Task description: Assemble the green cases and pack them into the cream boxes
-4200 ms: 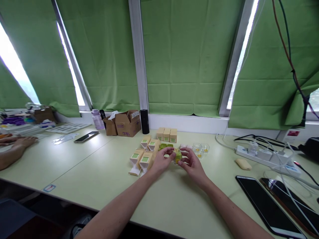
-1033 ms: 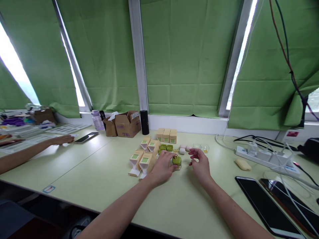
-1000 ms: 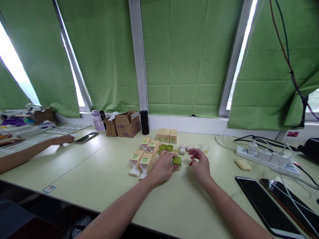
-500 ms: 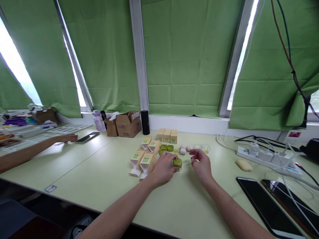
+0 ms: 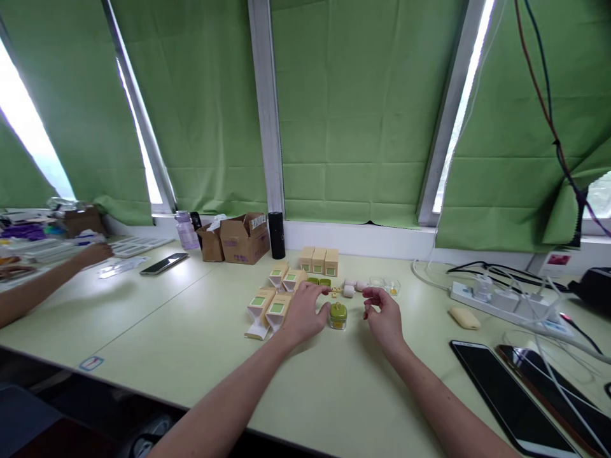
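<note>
A small clear jar with a green lid and a loop on top [image 5: 338, 315] stands upright on the table between my two hands. My left hand [image 5: 304, 313] is just left of it, thumb and fingers apart, holding nothing. To the jar's right, my right hand [image 5: 386, 318] hovers with fingers loosely curled and nothing visible in them. Small yellow rings [image 5: 335, 292] lie behind the jar. Green lids [image 5: 319, 281], partly hidden by my left hand, sit near pale pinkish-white pieces [image 5: 349, 290] and clear cups [image 5: 392, 286].
Open-ended kraft boxes [image 5: 260, 305] stand left of my left hand; closed kraft boxes [image 5: 319, 261] are behind. Phones [image 5: 506, 388], a power strip [image 5: 506, 302] and cables lie right. Cardboard cartons [image 5: 245, 238] stand at the back. Another person's arm [image 5: 52, 283] reaches in from the left.
My left hand has let go of the green-lidded jar and drawn back slightly left. My right hand has barely moved. The other person's hand has pulled back leftward, uncovering clear plastic.
</note>
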The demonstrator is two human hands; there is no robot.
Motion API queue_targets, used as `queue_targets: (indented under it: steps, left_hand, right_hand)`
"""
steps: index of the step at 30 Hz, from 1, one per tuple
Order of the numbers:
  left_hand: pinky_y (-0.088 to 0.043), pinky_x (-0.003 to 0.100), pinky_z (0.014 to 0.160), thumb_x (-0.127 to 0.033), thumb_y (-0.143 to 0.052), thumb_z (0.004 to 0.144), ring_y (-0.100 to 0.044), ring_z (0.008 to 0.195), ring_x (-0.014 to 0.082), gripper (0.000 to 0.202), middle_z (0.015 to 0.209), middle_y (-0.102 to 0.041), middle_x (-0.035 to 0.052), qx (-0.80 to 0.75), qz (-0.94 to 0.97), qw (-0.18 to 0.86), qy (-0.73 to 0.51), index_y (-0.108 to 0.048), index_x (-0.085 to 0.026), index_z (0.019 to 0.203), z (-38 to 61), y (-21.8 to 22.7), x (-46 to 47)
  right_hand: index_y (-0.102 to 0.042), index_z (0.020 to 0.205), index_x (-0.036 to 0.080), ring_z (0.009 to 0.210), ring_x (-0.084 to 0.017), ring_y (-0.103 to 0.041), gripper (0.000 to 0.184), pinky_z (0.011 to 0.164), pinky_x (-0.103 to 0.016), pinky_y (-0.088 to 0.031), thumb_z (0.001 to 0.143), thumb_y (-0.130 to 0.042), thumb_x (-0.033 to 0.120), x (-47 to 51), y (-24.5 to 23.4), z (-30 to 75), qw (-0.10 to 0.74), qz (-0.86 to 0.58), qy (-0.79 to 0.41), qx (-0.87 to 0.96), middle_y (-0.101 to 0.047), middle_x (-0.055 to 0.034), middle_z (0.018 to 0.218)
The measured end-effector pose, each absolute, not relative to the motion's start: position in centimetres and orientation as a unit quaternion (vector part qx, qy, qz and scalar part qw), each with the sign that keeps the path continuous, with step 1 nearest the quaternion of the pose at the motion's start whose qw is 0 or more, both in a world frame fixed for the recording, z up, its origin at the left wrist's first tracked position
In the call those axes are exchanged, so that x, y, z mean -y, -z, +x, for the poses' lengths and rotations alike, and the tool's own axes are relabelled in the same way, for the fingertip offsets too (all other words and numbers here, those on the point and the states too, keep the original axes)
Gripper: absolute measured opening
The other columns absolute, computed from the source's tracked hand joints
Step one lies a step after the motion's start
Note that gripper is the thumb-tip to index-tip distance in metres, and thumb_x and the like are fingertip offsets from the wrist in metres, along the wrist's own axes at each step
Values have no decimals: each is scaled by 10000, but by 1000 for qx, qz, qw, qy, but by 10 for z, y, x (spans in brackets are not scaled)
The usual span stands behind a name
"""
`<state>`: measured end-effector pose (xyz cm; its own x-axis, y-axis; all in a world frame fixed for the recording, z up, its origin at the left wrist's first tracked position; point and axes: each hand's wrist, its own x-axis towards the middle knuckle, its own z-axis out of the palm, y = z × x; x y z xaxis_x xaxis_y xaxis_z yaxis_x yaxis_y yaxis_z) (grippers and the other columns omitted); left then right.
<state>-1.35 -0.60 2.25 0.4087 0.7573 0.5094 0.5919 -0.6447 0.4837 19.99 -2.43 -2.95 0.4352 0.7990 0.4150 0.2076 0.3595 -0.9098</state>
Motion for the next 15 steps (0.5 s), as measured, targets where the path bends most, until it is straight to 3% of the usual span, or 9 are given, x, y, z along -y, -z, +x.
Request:
queue_targets:
  steps: [7,11,15]
  left_hand:
    - [-490,450,989,-178,-565,911,-582,1158,301,252,1117,-752,101,-467,792,45,-390,-705,-180,1121,-22,-31,-7]
    - [-446,499,947,-256,-562,930,-554,1140,366,297,1121,-754,140,-534,779,-100,-315,-718,-157,1162,-36,-56,-2]
    - [-420,493,883,-324,-570,930,-554,1084,394,287,997,-739,191,-570,767,-198,-218,-750,-126,1034,-49,-69,13]
  right_hand:
    - [-692,966,203,773,-229,-620,296,598,-343,-514,705,-565,264,26,28,198,653,-533,-213,495,-712,-103,996]
    - [-691,972,204,808,-242,-627,309,594,-340,-512,698,-562,265,27,27,198,649,-537,-217,493,-716,-104,1008]
    - [-689,975,204,841,-253,-631,314,600,-339,-511,693,-569,274,28,24,196,647,-545,-220,486,-718,-106,1013]
